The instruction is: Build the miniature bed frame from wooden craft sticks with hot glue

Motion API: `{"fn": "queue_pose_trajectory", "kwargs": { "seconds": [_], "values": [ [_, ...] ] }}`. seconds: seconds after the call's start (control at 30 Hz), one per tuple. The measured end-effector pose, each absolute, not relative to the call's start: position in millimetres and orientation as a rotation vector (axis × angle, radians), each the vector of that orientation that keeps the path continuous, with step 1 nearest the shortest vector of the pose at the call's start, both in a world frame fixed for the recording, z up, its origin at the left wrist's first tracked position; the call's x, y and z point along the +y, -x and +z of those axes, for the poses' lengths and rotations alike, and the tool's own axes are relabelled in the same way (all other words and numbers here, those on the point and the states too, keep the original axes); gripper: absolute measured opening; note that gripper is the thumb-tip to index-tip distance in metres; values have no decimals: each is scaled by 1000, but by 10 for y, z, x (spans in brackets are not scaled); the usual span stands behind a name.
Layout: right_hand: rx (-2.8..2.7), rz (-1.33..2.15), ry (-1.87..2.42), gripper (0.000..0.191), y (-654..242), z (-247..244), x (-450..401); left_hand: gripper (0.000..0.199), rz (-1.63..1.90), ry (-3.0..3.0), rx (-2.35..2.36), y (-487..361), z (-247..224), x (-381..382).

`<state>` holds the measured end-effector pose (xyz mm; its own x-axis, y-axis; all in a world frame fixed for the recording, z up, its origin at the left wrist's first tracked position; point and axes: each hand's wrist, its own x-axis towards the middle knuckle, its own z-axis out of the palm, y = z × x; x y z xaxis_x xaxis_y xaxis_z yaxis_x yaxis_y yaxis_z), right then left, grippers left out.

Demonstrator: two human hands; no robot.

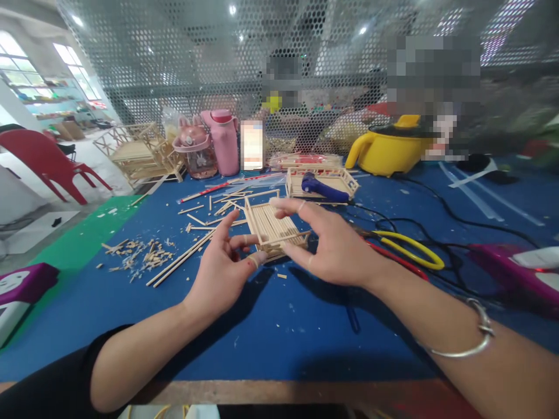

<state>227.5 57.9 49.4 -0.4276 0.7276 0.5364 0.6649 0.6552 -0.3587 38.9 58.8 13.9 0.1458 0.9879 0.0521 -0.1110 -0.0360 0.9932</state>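
A small tray-like frame of thin wooden sticks (273, 224) rests on the blue tabletop between my hands. My left hand (225, 265) has its thumb and fingertips on the near left corner of the frame. My right hand (332, 241) curves over the right side, thumb near the front edge and index finger above the slats; a thin stick lies across the front, between the two hands. Tape wraps some of my fingers. Loose sticks (181, 256) and a pile of short offcuts (152, 254) lie to the left.
Behind the frame, a blue glue gun (325, 189) lies on another stick tray (288, 185). Pliers with yellow and red handles (413, 250) and black cables are at right. A phone (252, 145), pink bottle (225, 145), yellow pot (391, 152) and stick structure (140, 152) stand behind.
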Motion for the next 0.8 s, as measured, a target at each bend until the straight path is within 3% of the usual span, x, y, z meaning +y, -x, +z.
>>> {"fn": "queue_pose_trajectory", "kwargs": {
  "seconds": [0.33, 0.57, 0.67, 0.73, 0.8],
  "values": [
    [-1986, 378, 1103, 50, -2113, 248, 562, 85, 1147, -1115, 948, -413, 173, 596],
    [-1976, 121, 1082, 56, -2235, 394, 522, 82, 1155, -1142, 899, -389, 125, 631],
    [-2070, 22, 1109, 28, -2356, 569, 442, 78, 1121, -1187, 879, -372, 100, 647],
    [-2323, 153, 1164, 10, -2403, 629, 400, 75, 1101, -1229, 874, -372, 87, 651],
    [-2525, 294, 1258, 13, -2411, 614, 385, 75, 1084, -1278, 883, -375, 77, 652]
  ]
}}
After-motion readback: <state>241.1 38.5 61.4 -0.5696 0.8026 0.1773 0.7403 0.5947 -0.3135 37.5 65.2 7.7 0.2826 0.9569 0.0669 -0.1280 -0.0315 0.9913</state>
